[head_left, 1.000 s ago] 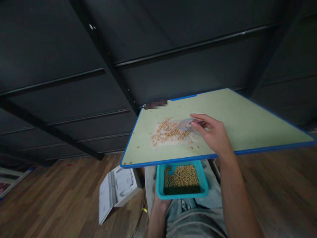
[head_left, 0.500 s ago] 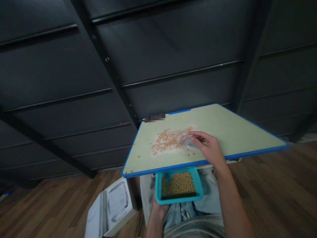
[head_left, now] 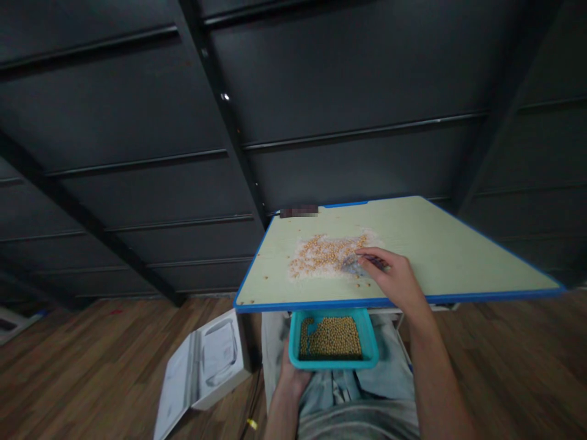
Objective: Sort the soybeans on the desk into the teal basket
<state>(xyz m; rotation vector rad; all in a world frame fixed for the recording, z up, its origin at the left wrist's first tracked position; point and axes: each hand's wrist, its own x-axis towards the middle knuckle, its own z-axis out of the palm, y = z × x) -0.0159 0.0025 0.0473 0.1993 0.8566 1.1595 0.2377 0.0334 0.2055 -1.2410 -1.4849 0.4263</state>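
My right hand (head_left: 394,275) is closed, fingertips pinching a see-through plastic piece (head_left: 352,264) whose exact kind I cannot make out. That piece touches the near right side of a spread of yellow soybeans (head_left: 321,249) mixed with small white grains (head_left: 302,272), probably rice, on the pale green tabletop (head_left: 440,244). Below the table's front edge, my left hand (head_left: 293,373) supports a turquoise plastic basket (head_left: 334,365) at its left underside; most of its fingers are hidden. Many soybeans (head_left: 337,338) lie inside the basket, which rests above my lap.
Blue edging (head_left: 321,305) runs round the table. A dark blurred object (head_left: 298,211) lies at its far left corner. On the wooden floor (head_left: 123,348) stands an open white box (head_left: 220,354), with a cable (head_left: 252,397) beside it. Dark wall panels (head_left: 348,73) rise behind.
The camera view has turned, so the table appears farther right. My right hand with the plastic piece has moved slightly left over the grains. The basket stays in my left hand.
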